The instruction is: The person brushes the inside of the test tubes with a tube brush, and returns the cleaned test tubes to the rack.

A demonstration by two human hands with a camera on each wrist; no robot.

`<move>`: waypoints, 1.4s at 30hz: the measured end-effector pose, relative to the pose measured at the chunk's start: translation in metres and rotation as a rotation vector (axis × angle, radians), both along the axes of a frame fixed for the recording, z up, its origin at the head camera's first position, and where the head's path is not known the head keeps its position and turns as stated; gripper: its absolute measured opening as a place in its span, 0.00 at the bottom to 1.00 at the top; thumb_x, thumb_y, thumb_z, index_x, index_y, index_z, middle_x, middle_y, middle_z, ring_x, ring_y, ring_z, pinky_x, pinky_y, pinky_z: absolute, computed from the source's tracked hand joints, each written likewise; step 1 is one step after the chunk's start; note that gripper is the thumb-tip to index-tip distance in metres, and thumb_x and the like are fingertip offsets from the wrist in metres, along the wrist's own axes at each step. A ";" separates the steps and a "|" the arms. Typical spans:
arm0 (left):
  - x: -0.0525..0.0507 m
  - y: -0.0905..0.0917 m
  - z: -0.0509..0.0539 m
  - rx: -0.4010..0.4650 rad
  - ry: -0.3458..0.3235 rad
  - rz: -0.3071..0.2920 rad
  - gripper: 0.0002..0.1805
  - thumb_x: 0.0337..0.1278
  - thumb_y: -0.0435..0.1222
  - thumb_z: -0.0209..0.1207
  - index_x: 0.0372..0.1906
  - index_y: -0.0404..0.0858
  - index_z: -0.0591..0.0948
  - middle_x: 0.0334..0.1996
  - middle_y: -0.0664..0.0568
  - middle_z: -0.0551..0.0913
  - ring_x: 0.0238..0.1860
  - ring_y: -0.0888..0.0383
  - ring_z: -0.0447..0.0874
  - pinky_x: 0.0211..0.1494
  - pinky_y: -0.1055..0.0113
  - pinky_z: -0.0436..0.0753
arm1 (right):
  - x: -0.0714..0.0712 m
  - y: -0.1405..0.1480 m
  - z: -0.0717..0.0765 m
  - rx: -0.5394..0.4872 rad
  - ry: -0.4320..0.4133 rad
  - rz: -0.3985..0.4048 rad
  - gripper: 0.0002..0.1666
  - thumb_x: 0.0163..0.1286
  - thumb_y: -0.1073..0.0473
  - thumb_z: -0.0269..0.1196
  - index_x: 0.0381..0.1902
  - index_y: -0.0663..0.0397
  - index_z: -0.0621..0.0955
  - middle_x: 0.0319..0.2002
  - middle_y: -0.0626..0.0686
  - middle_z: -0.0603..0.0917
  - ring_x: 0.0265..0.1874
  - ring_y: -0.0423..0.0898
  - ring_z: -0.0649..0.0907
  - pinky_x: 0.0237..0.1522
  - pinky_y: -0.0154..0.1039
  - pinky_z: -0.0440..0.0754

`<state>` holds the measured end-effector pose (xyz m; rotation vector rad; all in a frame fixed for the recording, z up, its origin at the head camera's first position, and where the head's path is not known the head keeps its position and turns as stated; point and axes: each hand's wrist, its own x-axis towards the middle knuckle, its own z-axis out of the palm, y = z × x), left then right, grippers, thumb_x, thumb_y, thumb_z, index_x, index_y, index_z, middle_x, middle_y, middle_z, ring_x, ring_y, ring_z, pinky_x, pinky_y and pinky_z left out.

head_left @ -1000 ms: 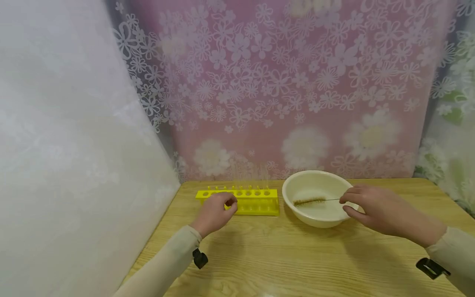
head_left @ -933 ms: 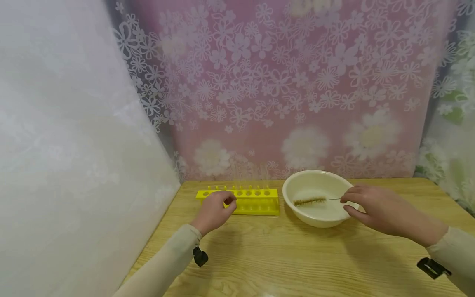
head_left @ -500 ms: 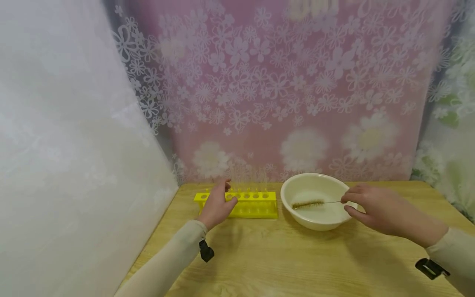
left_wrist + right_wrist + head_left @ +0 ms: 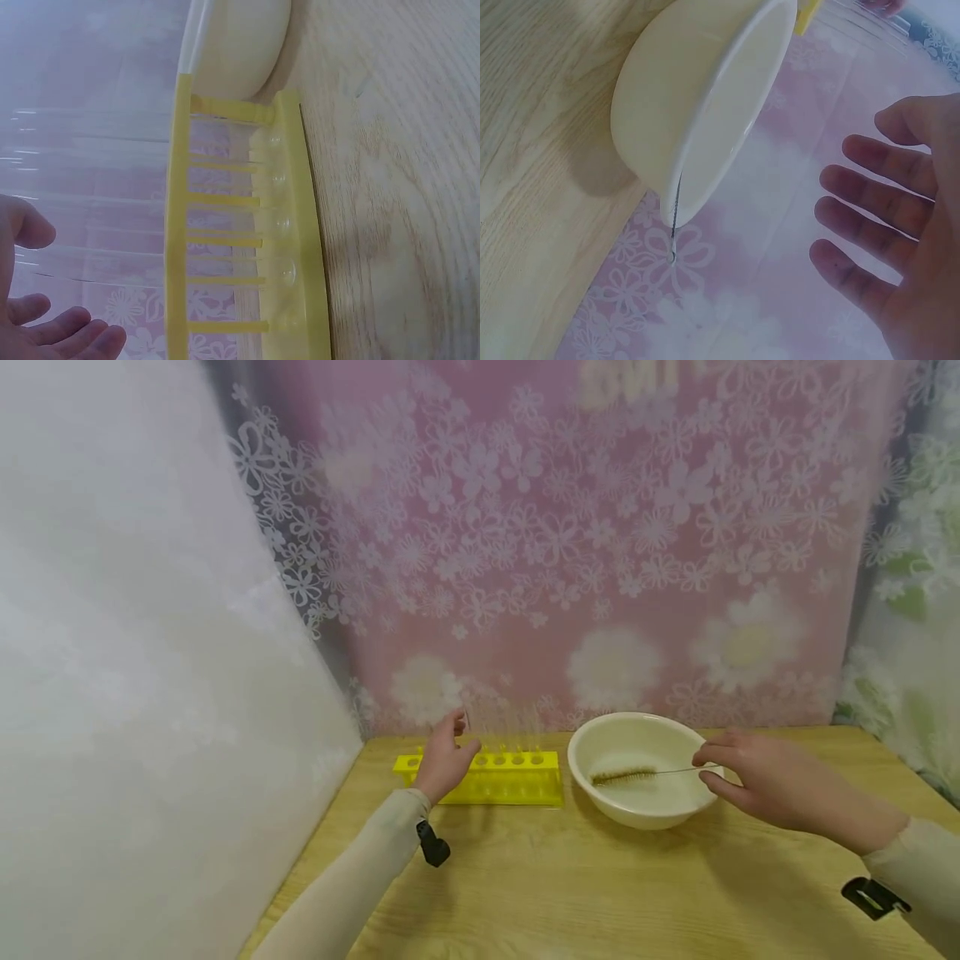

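My left hand point(image 4: 444, 764) is raised over the left part of a yellow test tube rack point(image 4: 517, 792). Its thumb and fingers are spread apart, beside the clear test tubes point(image 4: 97, 202) that stand in the rack; in the left wrist view it holds nothing. A test tube brush point(image 4: 624, 776) with brown bristles lies in a cream bowl point(image 4: 641, 821), its thin wire handle point(image 4: 677, 206) crossing the rim. Over the bowl's right rim hovers my right hand point(image 4: 787, 789). The right wrist view shows its fingers extended and apart from the looped handle end.
All of this stands on a wooden table point(image 4: 585, 893). A pink flowered curtain point(image 4: 510, 568) hangs right behind the rack and bowl. A white sheet point(image 4: 150, 652) slopes along the left side, and another patterned curtain point(image 4: 911, 635) borders the right.
My left hand has uncurled and moved up and forward to the test tubes. My right hand has shifted slightly right, so more of the brush's wire handle shows. The brush stays in the bowl.
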<state>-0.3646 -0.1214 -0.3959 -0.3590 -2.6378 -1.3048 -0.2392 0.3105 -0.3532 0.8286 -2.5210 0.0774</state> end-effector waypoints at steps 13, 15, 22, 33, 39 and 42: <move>-0.003 -0.019 0.000 0.024 -0.016 0.015 0.35 0.70 0.50 0.58 0.76 0.44 0.63 0.66 0.47 0.72 0.64 0.47 0.73 0.66 0.49 0.75 | -0.038 0.023 -0.018 0.125 -0.248 -0.214 0.37 0.66 0.50 0.69 0.67 0.63 0.73 0.61 0.68 0.79 0.56 0.70 0.80 0.50 0.67 0.78; -0.001 -0.019 -0.001 0.030 -0.018 0.017 0.35 0.71 0.50 0.57 0.76 0.44 0.63 0.66 0.45 0.72 0.64 0.46 0.72 0.65 0.49 0.75 | -0.045 0.030 -0.023 0.113 -0.266 -0.214 0.36 0.66 0.52 0.69 0.66 0.65 0.74 0.60 0.70 0.78 0.53 0.70 0.81 0.48 0.65 0.79; 0.000 -0.016 0.001 0.030 -0.006 0.005 0.35 0.70 0.52 0.57 0.76 0.45 0.63 0.66 0.44 0.72 0.66 0.45 0.72 0.64 0.47 0.76 | -0.056 0.046 -0.024 0.128 -0.299 -0.241 0.29 0.65 0.56 0.70 0.60 0.65 0.78 0.56 0.70 0.81 0.49 0.67 0.83 0.42 0.61 0.82; 0.004 -0.007 -0.003 0.035 -0.016 -0.031 0.35 0.71 0.52 0.56 0.75 0.43 0.63 0.65 0.41 0.72 0.65 0.42 0.71 0.64 0.46 0.75 | -0.054 0.054 -0.032 0.017 -0.424 -0.155 0.04 0.69 0.62 0.64 0.38 0.50 0.86 0.31 0.44 0.84 0.24 0.35 0.78 0.26 0.38 0.77; 0.006 -0.004 -0.005 0.013 -0.027 -0.019 0.36 0.71 0.55 0.56 0.76 0.45 0.62 0.65 0.43 0.72 0.65 0.44 0.72 0.63 0.46 0.76 | -0.053 0.058 -0.035 -0.001 -0.440 -0.129 0.05 0.70 0.61 0.64 0.37 0.45 0.86 0.29 0.38 0.83 0.22 0.30 0.74 0.25 0.34 0.74; 0.006 -0.004 -0.005 0.003 -0.022 -0.010 0.35 0.71 0.55 0.55 0.75 0.45 0.63 0.64 0.44 0.73 0.64 0.44 0.73 0.63 0.47 0.76 | -0.055 0.056 -0.031 -0.013 -0.438 -0.113 0.06 0.71 0.60 0.64 0.40 0.46 0.87 0.32 0.39 0.85 0.24 0.30 0.77 0.26 0.35 0.76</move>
